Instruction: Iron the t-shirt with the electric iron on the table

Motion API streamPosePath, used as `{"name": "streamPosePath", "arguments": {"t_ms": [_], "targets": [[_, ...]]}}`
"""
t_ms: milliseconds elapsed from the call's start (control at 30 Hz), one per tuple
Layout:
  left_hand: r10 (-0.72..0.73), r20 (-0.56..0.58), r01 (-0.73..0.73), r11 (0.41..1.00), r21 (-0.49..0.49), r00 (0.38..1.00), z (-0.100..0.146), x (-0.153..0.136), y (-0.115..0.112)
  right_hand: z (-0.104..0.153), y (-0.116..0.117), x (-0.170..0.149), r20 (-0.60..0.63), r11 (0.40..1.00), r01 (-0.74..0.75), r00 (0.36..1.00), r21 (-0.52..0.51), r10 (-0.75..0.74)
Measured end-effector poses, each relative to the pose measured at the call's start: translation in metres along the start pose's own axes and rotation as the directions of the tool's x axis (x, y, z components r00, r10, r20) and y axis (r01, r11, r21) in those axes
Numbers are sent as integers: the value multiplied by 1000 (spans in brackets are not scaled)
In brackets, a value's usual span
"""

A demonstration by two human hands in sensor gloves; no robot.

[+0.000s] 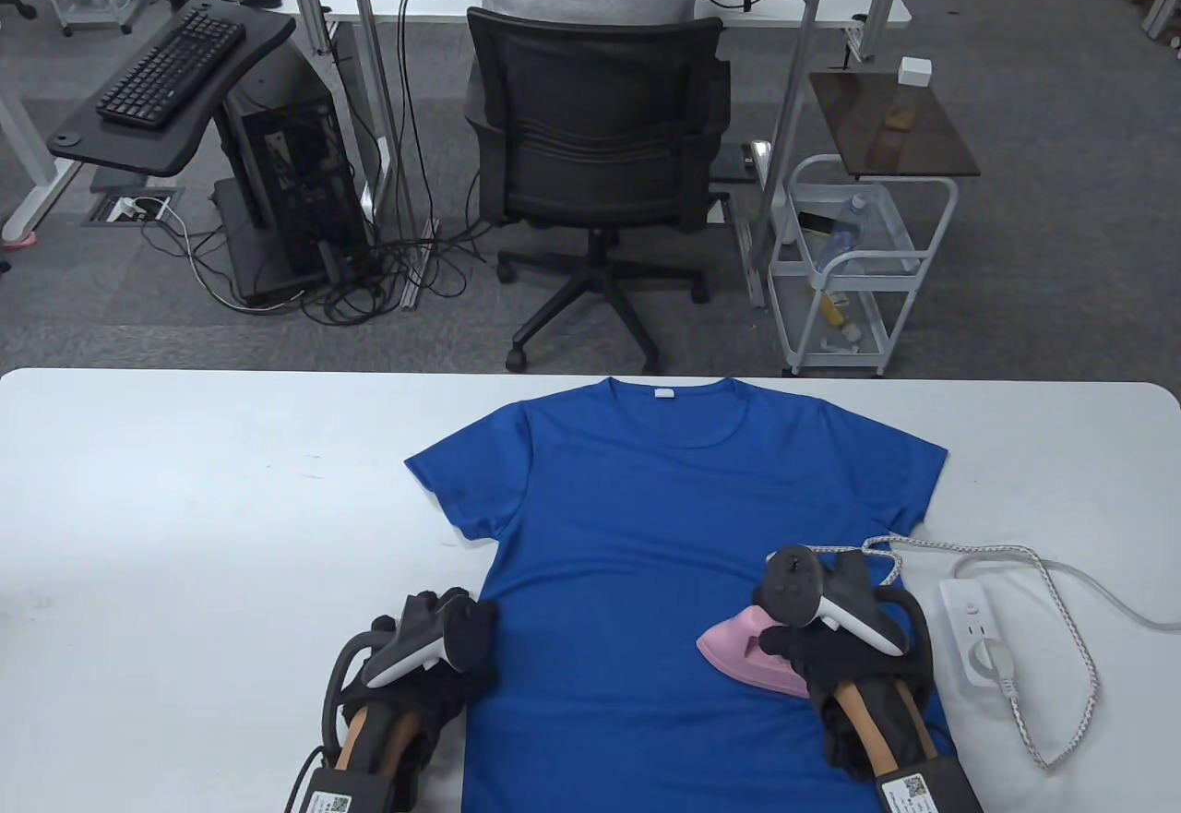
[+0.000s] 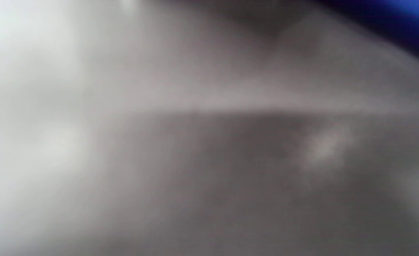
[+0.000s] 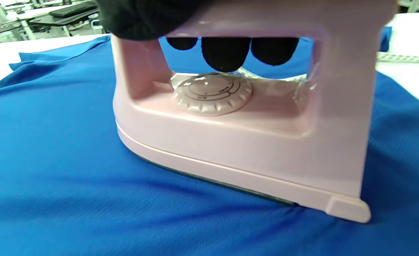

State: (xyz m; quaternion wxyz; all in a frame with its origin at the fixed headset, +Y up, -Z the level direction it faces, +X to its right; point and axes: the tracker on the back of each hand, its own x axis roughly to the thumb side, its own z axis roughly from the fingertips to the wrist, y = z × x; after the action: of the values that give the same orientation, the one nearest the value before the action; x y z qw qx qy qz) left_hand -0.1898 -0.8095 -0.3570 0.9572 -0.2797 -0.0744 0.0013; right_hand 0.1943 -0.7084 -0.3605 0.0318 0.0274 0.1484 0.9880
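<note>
Right hand [image 1: 812,651] grips the pink iron [image 3: 230,142] flat on the blue t-shirt [image 1: 637,573]; left hand [image 1: 461,642] rests at its edge, finger posture indiscernible.

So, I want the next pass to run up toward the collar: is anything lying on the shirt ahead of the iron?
Nothing visible. The right hand grips the iron low on the t-shirt; the cloth ahead is bare. The cord and power strip lie off to its right.
</note>
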Motion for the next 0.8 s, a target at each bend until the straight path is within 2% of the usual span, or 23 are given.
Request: {"name": "streamPosePath", "arguments": {"t_ms": [233,333,467,667,800], "targets": [[-3,-3,3,1000,2,1000,0,1,0,-23,-4,-8,-128,995,-6,992,-102,-7],[0,-2,0,1000,2,1000,1,1,0,-36,-8,-11,-208,989,-51,978,-142,21],[-1,-3,1,1000,1,1000,1,1,0,-50,-12,-15,-257,985,-85,965,-148,45],[-6,-6,6,1000,-1,1000,1,1,0,-52,-13,-17,-240,989,-74,970,-128,41],[0,-5,0,1000,-2,1000,1,1,0,-45,-13,-21,-177,995,-55,983,-82,40]]}}
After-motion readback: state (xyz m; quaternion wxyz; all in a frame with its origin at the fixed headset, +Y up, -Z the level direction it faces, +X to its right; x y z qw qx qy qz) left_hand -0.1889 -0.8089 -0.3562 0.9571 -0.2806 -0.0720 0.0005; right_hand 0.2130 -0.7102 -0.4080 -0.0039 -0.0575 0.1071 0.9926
